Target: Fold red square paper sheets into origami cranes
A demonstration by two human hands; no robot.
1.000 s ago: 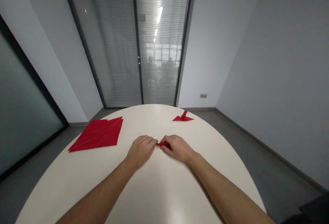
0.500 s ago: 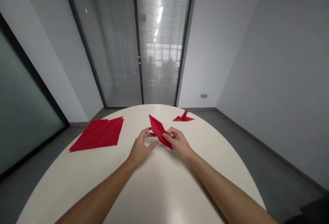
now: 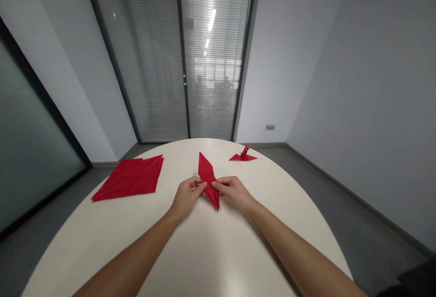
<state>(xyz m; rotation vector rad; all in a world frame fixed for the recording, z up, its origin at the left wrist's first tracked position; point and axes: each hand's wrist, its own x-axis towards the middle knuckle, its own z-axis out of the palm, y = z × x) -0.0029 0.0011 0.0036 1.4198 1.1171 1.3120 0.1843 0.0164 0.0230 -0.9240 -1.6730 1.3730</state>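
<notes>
A folded piece of red origami paper (image 3: 208,172), long and diamond-shaped, is held between both hands above the table. My left hand (image 3: 187,194) pinches its left edge, thumb on the front face and fingers curled behind. On the opposite edge, my right hand (image 3: 235,192) grips the paper with the thumb on top. One point of the paper faces away from me; the lower end comes to narrow tips near the tabletop. The fingertips behind the paper are hidden.
The round cream table (image 3: 190,260) fills the foreground. A stack of red paper sheets (image 3: 131,178) lies at its left. A finished red paper crane (image 3: 244,155) stands at the far right. Beyond are a glass door with blinds (image 3: 153,61) and a wall socket (image 3: 270,127).
My left hand has closed from open fingers onto the paper's left edge. The paper has turned more upright, its lower end shifting left and nearer to me. My right hand keeps its grip.
</notes>
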